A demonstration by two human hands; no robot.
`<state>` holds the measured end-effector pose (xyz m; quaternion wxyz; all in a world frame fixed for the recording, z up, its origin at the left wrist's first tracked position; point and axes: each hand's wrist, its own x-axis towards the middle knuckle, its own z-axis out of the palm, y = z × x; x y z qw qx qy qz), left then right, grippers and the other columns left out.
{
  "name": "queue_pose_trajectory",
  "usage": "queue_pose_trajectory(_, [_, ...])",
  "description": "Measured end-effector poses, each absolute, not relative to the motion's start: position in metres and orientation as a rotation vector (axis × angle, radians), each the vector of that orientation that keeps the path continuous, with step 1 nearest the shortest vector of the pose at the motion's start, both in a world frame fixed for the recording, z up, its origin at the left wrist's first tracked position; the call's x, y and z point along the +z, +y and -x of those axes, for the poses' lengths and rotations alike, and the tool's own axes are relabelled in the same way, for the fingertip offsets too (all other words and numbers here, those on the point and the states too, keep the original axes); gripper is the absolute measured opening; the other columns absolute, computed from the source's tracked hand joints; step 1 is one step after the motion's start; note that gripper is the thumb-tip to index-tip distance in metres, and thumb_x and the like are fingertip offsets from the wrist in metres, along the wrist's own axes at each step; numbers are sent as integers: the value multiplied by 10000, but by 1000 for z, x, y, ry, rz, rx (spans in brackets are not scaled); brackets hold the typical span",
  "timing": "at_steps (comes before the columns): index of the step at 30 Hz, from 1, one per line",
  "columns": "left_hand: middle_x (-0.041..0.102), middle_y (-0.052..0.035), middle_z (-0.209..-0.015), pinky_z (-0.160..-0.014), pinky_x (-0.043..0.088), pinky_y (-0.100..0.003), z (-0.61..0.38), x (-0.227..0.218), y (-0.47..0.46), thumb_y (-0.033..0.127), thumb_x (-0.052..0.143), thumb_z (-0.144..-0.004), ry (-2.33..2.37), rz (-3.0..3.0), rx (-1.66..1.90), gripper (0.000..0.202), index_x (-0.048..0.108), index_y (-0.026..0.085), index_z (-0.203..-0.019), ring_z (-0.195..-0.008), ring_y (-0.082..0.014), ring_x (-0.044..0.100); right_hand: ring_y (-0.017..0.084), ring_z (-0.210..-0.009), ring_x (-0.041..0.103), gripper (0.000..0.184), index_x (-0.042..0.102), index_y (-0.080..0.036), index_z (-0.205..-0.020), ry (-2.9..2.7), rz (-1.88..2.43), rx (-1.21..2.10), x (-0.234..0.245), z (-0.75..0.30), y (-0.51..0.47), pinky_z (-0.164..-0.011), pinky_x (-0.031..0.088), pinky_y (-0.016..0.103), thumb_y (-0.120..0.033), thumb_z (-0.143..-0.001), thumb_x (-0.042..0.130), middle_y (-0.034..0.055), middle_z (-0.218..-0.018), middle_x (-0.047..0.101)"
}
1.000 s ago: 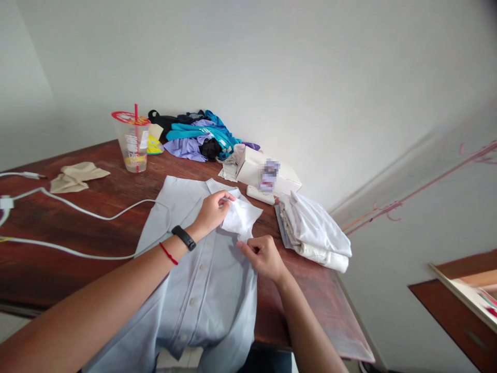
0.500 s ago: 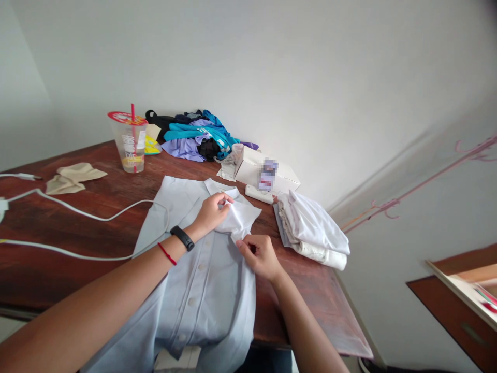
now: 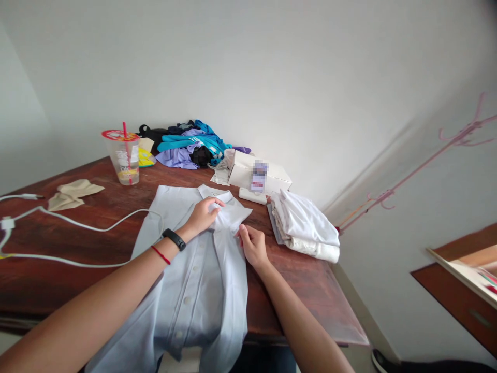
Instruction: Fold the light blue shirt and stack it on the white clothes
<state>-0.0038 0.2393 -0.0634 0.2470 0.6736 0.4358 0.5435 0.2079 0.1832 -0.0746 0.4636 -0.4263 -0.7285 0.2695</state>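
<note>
Pinching pale shirt [image 3: 207,280], laid on table [image 3: 310,285] in front of white box [image 3: 241,172], with right hand [image 3: 253,244]; touching it nearer the box with left hand [image 3: 204,215], narrow-fingered, cannot tell whether gripping

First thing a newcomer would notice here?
Likely the pale buttoned shirt spread over the front of the dark wooden table, with the left hand just below its collar and the right hand at its right edge. Next, the bright blue and purple clothes heap against the wall, and the clear cup with a red straw, left of that heap.
</note>
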Motion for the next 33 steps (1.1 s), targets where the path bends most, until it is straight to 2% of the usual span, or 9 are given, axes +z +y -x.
queue_pose_trajectory(6, [752,-58,-998,-1008,463,-375,1,-42,237,141,514,-786,1288,-1818,1388,230,720,185,-880,-1018,-239,672,149,-667,557,325,679,-178,-786,-1878,970,589,-79,-208,193,-627,426,259,-458,-942,625,21,-749,616])
queue_pose_trajectory(11, [737,-74,-1014,-983,480,-382,9,-17,243,156,596,-762,1356,-1784,1244,175,716,170,-890,-1033,-250,660,202,-898,623,252,726,-203,-915,-2006,866,572,-80,-207,195,-823,506,316,-448,-932,668,68,-964,641])
queue_pose_trajectory(14, [691,-131,-1189,-1031,456,-438,17,-13,227,191,678,-742,1483,-1673,1206,301,677,154,-1041,-1162,-293,616,244,-1057,622,252,729,-208,-1012,-2092,855,576,-81,-207,195,-990,485,389,-428,-889,739,86,-1064,641])
queue_pose_trajectory(16, [581,-182,-1387,-1069,429,-474,18,-15,197,248,703,-770,1564,-1591,1210,449,609,156,-1199,-1285,-324,547,268,-1112,611,298,729,-203,-1053,-2156,884,565,-84,-207,196,-1037,464,426,-417,-853,784,101,-1108,632])
queue_pose_trajectory(19, [444,-157,-1547,-1111,412,-459,11,-22,128,316,670,-852,1501,-1285,1256,488,542,216,-1312,-1398,-312,469,277,-1126,610,319,733,-202,-1075,-2186,926,558,-88,-206,199,-1040,463,438,-432,-859,779,109,-1133,627])
queue_pose_trajectory(22, [485,-127,-1525,-1112,441,-424,0,-28,65,245,675,-846,1208,-712,1178,512,525,242,-1336,-1361,-281,535,269,-1104,618,303,739,-211,-1064,-2167,916,563,-92,-205,202,-1030,466,431,-455,-886,747,102,-1117,641])
queue_pose_trajectory(25, [546,-144,-1470,-1081,487,-417,-10,-28,40,186,609,-875,1036,-376,1056,436,533,197,-1304,-1267,-279,624,264,-1071,628,279,741,-201,-1037,-2131,897,571,-95,-204,205,-1012,472,420,-443,-900,733,101,-1079,651])
queue_pose_trajectory(29, [711,-129,-1162,-913,568,-363,-22,-28,52,200,557,-936,967,-316,915,226,596,157,-1153,-1018,-231,728,256,-1032,640,254,738,-192,-1007,-2083,866,594,-95,-205,207,-982,486,406,-424,-904,728,92,-1041,662])
queue_pose_trajectory(33, [748,-106,-921,-764,575,-300,-34,-35,67,206,540,-969,955,-417,688,137,646,120,-974,-800,-188,731,254,-1017,652,290,733,-165,-1041,-2000,851,597,-87,-209,205,-972,500,405,-422,-907,722,106,-1042,668])
